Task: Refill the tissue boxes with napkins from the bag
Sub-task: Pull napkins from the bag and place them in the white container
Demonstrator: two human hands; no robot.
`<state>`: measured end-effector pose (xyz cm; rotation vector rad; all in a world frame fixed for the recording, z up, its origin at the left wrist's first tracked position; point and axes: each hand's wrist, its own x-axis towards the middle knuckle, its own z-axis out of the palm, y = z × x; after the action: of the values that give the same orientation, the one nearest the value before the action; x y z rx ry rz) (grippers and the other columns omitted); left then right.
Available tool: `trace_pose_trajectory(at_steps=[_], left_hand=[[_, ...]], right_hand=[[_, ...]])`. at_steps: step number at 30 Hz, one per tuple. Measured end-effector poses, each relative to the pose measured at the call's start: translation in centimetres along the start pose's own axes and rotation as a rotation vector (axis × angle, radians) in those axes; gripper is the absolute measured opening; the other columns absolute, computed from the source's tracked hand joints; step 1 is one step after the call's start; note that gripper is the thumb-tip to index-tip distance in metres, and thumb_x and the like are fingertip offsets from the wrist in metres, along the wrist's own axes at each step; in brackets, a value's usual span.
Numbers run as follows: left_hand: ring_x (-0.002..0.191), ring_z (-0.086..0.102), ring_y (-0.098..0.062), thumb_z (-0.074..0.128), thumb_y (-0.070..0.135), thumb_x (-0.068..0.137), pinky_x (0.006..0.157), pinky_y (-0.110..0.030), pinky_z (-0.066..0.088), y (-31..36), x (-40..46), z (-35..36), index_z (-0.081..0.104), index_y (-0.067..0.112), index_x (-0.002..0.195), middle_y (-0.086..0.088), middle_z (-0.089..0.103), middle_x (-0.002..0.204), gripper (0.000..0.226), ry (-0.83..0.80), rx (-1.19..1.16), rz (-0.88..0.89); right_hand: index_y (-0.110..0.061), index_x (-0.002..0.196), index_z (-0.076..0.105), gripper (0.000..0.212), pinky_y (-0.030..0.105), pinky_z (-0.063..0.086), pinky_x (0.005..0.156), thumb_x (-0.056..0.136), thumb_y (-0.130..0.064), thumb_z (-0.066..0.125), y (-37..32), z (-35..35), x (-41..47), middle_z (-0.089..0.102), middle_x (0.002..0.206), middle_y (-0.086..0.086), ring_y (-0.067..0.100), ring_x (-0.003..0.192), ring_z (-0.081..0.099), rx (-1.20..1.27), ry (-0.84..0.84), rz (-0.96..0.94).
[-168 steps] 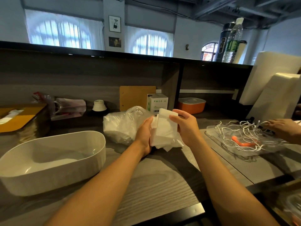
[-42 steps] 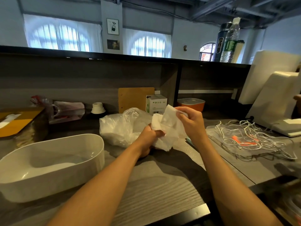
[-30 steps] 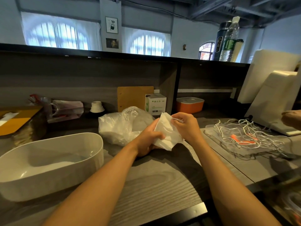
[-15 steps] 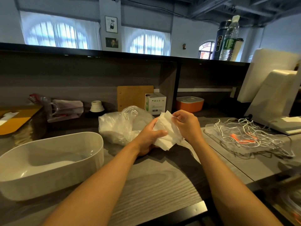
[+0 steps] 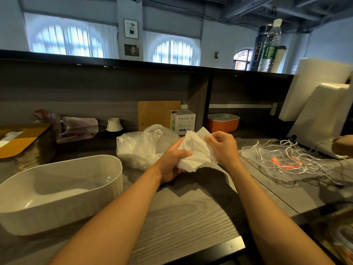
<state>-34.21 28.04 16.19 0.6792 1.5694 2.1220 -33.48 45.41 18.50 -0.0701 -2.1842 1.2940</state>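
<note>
Head view: my left hand (image 5: pixel 172 161) clamps the napkin stack (image 5: pixel 194 152) above the surface while right hand (image 5: pixel 222 145) pinches its top edge; I'd square it before loading the white tissue box (image 5: pixel 63 190).

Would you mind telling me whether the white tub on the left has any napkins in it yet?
Empty: the white tub shows only its bare inside.

Your one head camera looks forward and down from close above the counter (image 5: pixel 181 217), forearms reaching in from the bottom edge, arched windows (image 5: pixel 70 43) far beyond the shelf.
</note>
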Motion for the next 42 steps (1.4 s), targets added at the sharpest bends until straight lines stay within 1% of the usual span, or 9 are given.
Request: trace_pose_trajectory(at_steps=[5,9,14,20,23,27,31,36,42], left_hand=[[0.109,0.064,-0.032,0.057,0.008,0.092,0.071,-0.039,0.061,-0.1,0.1,0.0,0.040,0.029,0.144,-0.013,0.057,0.131,0.059,0.118,-0.058,0.024],[0.111,0.060,-0.032,0.049,0.010,0.100,0.073,-0.040,0.061,0.0,0.3,0.2,0.036,0.032,0.143,-0.010,0.056,0.129,0.051,0.217,-0.088,0.028],[0.108,0.062,-0.028,0.045,0.009,0.101,0.076,-0.042,0.060,0.1,0.4,0.7,0.039,0.032,0.138,-0.006,0.059,0.125,0.045,0.263,-0.119,0.042],[0.119,0.062,-0.030,0.033,0.050,0.103,0.093,-0.049,0.054,-0.2,0.7,0.6,0.050,0.028,0.141,-0.009,0.065,0.131,0.047,0.231,-0.212,-0.039],[0.119,0.062,-0.030,0.030,0.052,0.103,0.093,-0.047,0.053,0.0,0.8,0.6,0.052,0.024,0.139,-0.010,0.065,0.130,0.051,0.222,-0.240,-0.061],[0.112,0.065,-0.029,0.045,0.031,0.104,0.084,-0.047,0.058,-0.1,0.5,0.8,0.042,0.030,0.139,-0.009,0.064,0.130,0.035,0.263,-0.135,0.011],[0.114,0.061,-0.027,0.052,0.015,0.101,0.089,-0.047,0.057,-0.4,0.5,0.7,0.039,0.025,0.143,-0.007,0.060,0.129,0.045,0.341,0.011,0.108],[0.110,0.063,-0.027,0.057,0.004,0.095,0.077,-0.039,0.060,-0.4,0.6,0.4,0.043,0.022,0.141,-0.008,0.061,0.126,0.051,0.441,0.006,0.169],[0.104,0.064,-0.028,0.058,0.004,0.094,0.077,-0.042,0.059,-0.3,0.7,0.3,0.047,0.015,0.137,-0.009,0.063,0.118,0.046,0.478,-0.087,0.087]], right_hand=[[-0.013,0.102,0.061,0.017,0.024,0.048,0.065,0.099,-0.028,0.054,0.9,-0.4,0.2,0.060,0.092,0.000,0.013,0.081,0.057,0.016,0.251,0.045],[-0.015,0.126,0.052,0.029,0.026,0.056,0.075,0.101,-0.031,0.051,0.9,-1.2,0.4,0.056,0.118,0.003,0.014,0.103,0.055,0.358,0.428,0.268],[-0.024,0.136,0.048,0.036,0.027,0.057,0.072,0.101,-0.031,0.051,-1.7,-1.0,-0.2,0.055,0.117,-0.002,0.021,0.104,0.057,0.729,0.245,0.295],[-0.025,0.128,0.054,0.029,0.040,0.058,0.086,0.100,-0.021,0.054,-2.9,0.4,-1.4,0.058,0.125,0.003,0.025,0.109,0.060,0.665,-0.044,0.200],[-0.024,0.128,0.053,0.033,0.036,0.058,0.082,0.096,-0.019,0.057,-3.0,-0.3,-1.4,0.059,0.120,0.005,0.025,0.109,0.061,0.918,-0.119,0.107],[-0.013,0.134,0.052,0.037,0.030,0.057,0.075,0.097,-0.012,0.057,-2.4,0.2,-1.4,0.059,0.125,0.013,0.020,0.099,0.063,0.841,-0.073,0.285],[-0.019,0.134,0.054,0.043,0.021,0.049,0.060,0.093,-0.014,0.065,-1.5,1.4,-1.3,0.061,0.110,-0.004,0.012,0.088,0.059,0.497,0.046,0.349],[-0.015,0.133,0.057,0.041,0.032,0.051,0.082,0.093,-0.017,0.065,-1.0,1.2,-1.3,0.059,0.114,0.000,0.017,0.100,0.057,0.430,0.076,0.372],[-0.020,0.137,0.053,0.048,0.042,0.052,0.097,0.092,-0.011,0.065,-2.1,-0.4,-0.8,0.053,0.133,0.005,0.027,0.118,0.054,0.707,0.126,0.373]])
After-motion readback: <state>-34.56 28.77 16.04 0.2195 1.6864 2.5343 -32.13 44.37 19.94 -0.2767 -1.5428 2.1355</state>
